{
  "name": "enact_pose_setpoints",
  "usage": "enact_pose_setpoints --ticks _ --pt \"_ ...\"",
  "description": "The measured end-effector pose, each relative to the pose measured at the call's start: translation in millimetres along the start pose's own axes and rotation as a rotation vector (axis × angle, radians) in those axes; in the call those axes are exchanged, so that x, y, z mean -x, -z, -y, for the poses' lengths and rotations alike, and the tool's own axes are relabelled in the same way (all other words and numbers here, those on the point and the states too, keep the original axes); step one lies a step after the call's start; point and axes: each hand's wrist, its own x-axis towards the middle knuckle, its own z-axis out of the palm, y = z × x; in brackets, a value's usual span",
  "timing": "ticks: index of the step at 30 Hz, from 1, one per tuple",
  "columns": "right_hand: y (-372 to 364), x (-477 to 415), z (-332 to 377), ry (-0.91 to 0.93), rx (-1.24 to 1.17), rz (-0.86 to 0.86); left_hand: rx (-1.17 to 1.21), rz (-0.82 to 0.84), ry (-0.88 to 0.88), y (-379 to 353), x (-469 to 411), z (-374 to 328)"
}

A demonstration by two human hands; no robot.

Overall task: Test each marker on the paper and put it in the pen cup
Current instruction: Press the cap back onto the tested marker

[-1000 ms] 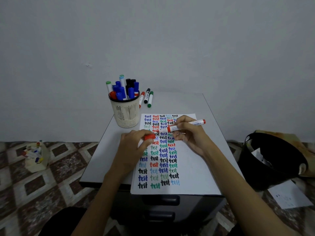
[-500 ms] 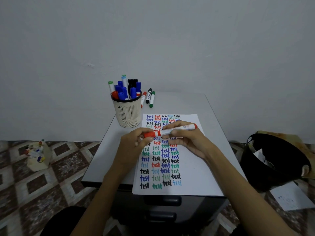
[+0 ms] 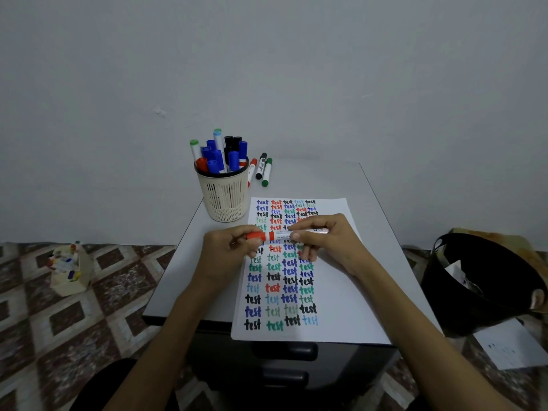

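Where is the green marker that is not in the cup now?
The green marker lies on the table at the back, just right of the cup, beside a black marker and beyond the paper.

A black bin [image 3: 480, 295] stands on the patterned tile floor [image 3: 74, 307] off the counter's [image 3: 189, 262] right edge, with a loose white sheet [image 3: 510, 345] on the floor beside it. Off the left edge, a small cream box [image 3: 71, 271] holds coloured items.
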Motion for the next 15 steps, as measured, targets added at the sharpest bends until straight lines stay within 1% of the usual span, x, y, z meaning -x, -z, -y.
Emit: enact_pose_setpoints --ticks 3,5,7,10,13,14,15 --pt "1.7 -1.9 -2.4 -0.006 -0.041 0.024 -0.05 -0.016 -0.094 0.6 1.2 -0.6" --pt "2.6 -1.6 -3.2 -0.003 -0.024 0.044 -0.078 -0.017 -0.159 1.6 1.4 -1.3" --pt "3.1 -0.2 -3.7 -0.003 0.0 0.056 -0.099 -0.02 -0.187 1.7 1.5 -1.7" --pt "4.3 -0.9 -6.3 0.015 0.028 0.033 -0.075 -0.043 -0.171 0.7 0.6 -0.7" --pt "2.2 -5.9 -6.8 0.08 0.027 -0.016 -0.03 -0.075 -0.118 -1.1 0.6 -2.2" --pt "1.6 -6.9 -3.5 0.109 0.053 -0.034 -0.009 -0.082 -0.098 -1.0 0.9 -3.1" --pt "1.8 -7.9 1.1 0.147 0.146 -0.054 0.01 -0.088 -0.084 -1.2 1.4 -4.6"
